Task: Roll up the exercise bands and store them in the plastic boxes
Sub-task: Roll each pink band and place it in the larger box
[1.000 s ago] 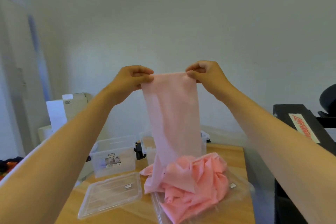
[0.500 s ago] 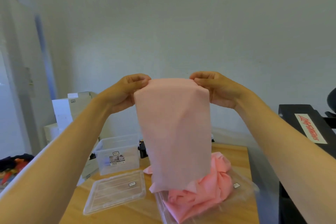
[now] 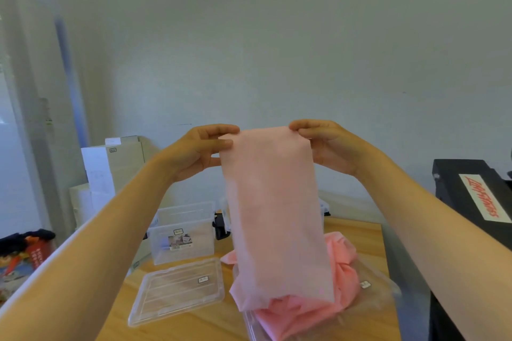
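A pale pink exercise band (image 3: 274, 216) hangs flat in front of me, held up by its top edge. My left hand (image 3: 199, 151) pinches its top left corner and my right hand (image 3: 328, 144) pinches its top right corner. The band's lower end drapes onto a crumpled heap of the same pink band (image 3: 343, 282) lying on a clear lid (image 3: 379, 293) on the wooden table (image 3: 357, 232). An open clear plastic box (image 3: 182, 230) stands behind on the left, with its clear lid (image 3: 177, 291) lying flat in front of it.
A second clear box (image 3: 322, 206) shows behind the band. White cardboard boxes (image 3: 110, 166) stand at the back left. A black machine with a red-lettered label (image 3: 482, 196) sits to the right of the table. Coloured bags (image 3: 25, 252) lie low on the left.
Both hands have lowered slightly and moved apart, and a wider flat length of band now hangs between them, covering more of the heap below.
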Demonstrator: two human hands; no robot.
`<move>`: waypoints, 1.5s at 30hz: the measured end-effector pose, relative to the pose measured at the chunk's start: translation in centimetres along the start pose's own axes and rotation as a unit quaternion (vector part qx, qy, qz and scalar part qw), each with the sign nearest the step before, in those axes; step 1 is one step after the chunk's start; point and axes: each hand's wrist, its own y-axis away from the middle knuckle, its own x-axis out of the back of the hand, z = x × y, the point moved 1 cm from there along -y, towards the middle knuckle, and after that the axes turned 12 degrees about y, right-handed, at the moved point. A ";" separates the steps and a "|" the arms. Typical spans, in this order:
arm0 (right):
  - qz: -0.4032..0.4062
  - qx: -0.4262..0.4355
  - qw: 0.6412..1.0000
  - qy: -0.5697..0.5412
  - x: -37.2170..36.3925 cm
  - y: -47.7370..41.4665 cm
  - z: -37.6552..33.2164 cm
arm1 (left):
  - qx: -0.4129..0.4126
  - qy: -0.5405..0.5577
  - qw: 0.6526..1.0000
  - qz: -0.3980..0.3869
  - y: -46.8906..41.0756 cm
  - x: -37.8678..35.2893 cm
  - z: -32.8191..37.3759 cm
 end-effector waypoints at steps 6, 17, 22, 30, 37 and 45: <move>0.058 0.049 0.996 0.044 0.4 -1.5 -2.7 | -0.058 -0.060 0.996 0.026 -1.3 -1.0 3.0; 0.191 0.169 0.939 0.229 1.2 -3.1 -14.2 | -0.203 -0.151 0.966 0.046 -3.1 -3.2 14.4; 0.198 0.236 0.926 0.219 1.2 -3.1 -19.1 | -0.253 -0.094 0.963 0.021 -2.9 -4.5 18.7; 0.193 0.225 0.928 0.227 1.5 -4.5 -18.0 | -0.245 -0.093 0.964 0.042 -3.9 -3.2 17.8; 0.160 0.077 0.942 0.285 2.1 -7.8 -7.3 | -0.134 -0.203 0.965 0.098 -7.0 2.2 8.6; 0.162 0.026 0.932 0.324 1.4 -9.1 -1.1 | -0.109 -0.248 0.952 0.145 -7.3 4.7 3.2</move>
